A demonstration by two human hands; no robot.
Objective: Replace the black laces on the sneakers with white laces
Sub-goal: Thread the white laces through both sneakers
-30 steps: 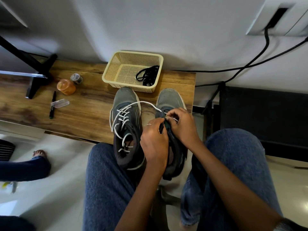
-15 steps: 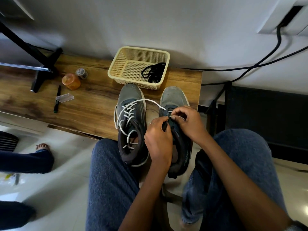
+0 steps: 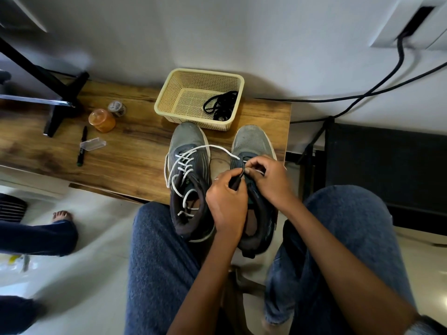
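Left hand (image 3: pixel 226 204) pinches a black lace (image 3: pixel 237 181) over the right sneaker (image 3: pixel 254 146); right hand (image 3: pixel 268 180), just beside, pinches the white lace (image 3: pixel 212 147) there.

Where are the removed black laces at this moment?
The black laces lie bundled inside the right part of the yellow basket, on the wooden table just beyond the sneakers' toes.

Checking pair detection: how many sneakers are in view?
2. Left sneaker on the wooden table, laced white. Right sneaker beside it, with both hands on its laces and partly covering it.
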